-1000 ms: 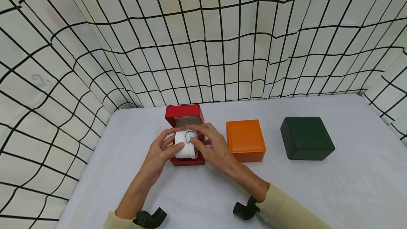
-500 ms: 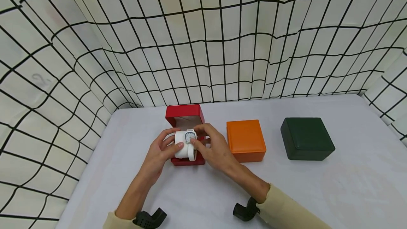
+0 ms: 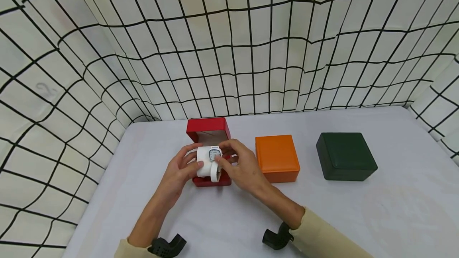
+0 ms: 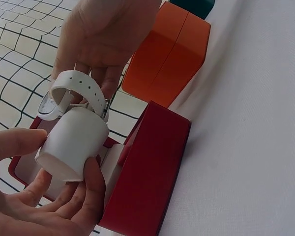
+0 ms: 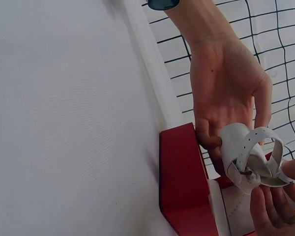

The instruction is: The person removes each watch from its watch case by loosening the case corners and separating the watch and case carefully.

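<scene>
Above an open red watch box (image 3: 208,126), my left hand (image 3: 174,178) grips a white cylindrical watch cushion (image 3: 203,153) between thumb and fingers. A white wristwatch (image 3: 214,154) with a squarish dial is at the cushion's right end, and my right hand (image 3: 244,166) pinches it by the case. In the left wrist view the looped strap (image 4: 81,82), with its row of holes, stands out at the end of the cushion (image 4: 74,140). The right wrist view shows the buckled strap (image 5: 255,140) tilted against that end. Fingers hide part of the watch and the box's inside.
A closed orange box (image 3: 277,154) stands just right of my right hand. Farther right is a closed dark green box (image 3: 344,156). All rest on a white-covered table (image 3: 394,214), with a black wire grid (image 3: 251,71) along its back and sides.
The watch strap has slid toward the right end of the cushion, and its loop now hangs partly past that end. My left hand has shifted slightly left with the cushion.
</scene>
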`<state>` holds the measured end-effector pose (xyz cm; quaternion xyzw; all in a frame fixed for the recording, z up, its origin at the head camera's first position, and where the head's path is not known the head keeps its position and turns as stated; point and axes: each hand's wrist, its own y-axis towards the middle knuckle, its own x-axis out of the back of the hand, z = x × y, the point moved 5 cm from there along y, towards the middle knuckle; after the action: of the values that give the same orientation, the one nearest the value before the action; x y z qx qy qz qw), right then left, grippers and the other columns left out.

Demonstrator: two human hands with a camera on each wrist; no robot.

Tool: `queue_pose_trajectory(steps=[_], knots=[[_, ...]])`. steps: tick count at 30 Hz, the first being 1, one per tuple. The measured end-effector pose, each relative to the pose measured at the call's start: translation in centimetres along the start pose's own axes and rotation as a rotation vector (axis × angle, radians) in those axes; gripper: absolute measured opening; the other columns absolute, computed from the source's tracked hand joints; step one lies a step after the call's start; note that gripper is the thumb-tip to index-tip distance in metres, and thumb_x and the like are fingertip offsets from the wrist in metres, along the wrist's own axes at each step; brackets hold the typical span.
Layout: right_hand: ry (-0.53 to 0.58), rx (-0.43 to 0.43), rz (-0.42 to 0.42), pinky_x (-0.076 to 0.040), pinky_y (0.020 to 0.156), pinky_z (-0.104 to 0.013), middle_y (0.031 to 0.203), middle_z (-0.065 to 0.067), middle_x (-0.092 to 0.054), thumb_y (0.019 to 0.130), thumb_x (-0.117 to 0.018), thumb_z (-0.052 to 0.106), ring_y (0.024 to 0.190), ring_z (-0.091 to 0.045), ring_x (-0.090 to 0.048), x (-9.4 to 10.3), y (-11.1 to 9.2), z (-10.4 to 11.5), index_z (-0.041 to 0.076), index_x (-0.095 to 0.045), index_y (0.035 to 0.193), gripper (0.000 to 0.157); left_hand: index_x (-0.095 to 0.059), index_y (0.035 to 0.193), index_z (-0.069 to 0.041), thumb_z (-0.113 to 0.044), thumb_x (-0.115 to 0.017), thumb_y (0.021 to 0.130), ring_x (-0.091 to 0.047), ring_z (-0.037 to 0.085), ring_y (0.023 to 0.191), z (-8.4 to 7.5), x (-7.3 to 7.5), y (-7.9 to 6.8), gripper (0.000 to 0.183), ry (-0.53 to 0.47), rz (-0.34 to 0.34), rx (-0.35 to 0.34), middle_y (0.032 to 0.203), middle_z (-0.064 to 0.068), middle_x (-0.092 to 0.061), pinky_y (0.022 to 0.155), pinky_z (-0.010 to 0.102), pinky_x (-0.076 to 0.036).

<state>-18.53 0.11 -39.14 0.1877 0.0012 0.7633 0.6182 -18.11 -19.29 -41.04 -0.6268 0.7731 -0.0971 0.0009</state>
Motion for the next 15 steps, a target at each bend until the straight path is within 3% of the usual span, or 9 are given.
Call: queue_pose_trajectory(steps=[15], knots=[[0.07, -0.121, 0.016, -0.059, 0.09, -0.022, 0.114, -0.006, -0.067, 0.097, -0.074, 0.015, 0.099, -0.017, -0.064, -0.04, -0.42, -1.01, 0.011, -0.066, 0.124, 0.029, -0.043, 0.152, -0.017, -0.014, -0.061, 0.103, -0.059, 0.015, 0.125, 0.39, 0.48, 0.42, 0.053, -0.021, -0.039, -0.011, 0.15, 0.008, -0.049, 0.095, 0.023, -0.059]])
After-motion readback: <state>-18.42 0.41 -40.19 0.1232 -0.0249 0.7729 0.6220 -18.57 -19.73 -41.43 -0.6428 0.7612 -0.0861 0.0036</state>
